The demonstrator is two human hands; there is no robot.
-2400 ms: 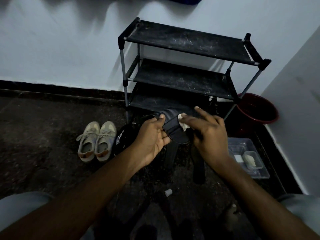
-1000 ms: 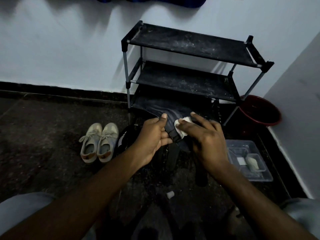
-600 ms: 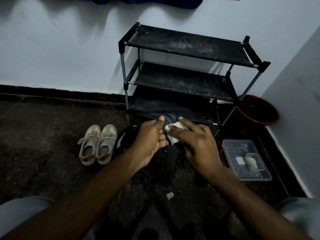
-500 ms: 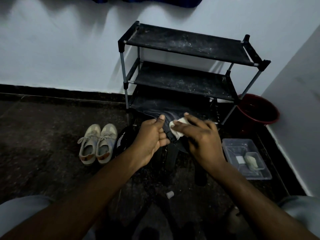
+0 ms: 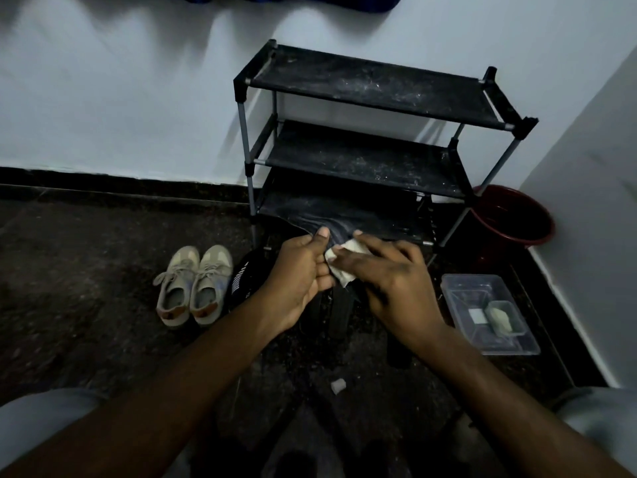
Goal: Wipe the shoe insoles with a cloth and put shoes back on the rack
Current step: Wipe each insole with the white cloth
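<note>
My left hand grips a dark sandal by its side, thumb on top, in front of the rack's lowest shelf. My right hand presses a small white cloth against the sandal with its fingers laid over the cloth. Most of the sandal is hidden behind both hands. The black three-shelf shoe rack stands against the wall with nothing on its top two shelves.
A pair of beige sneakers sits on the dark floor to the left. A black shoe lies beside them. More dark footwear lies under my hands. A clear plastic tub and a red bucket stand at the right.
My right hand has slid the cloth left and back along the sandal in short strokes. My left hand has kept its hold on the sandal.
</note>
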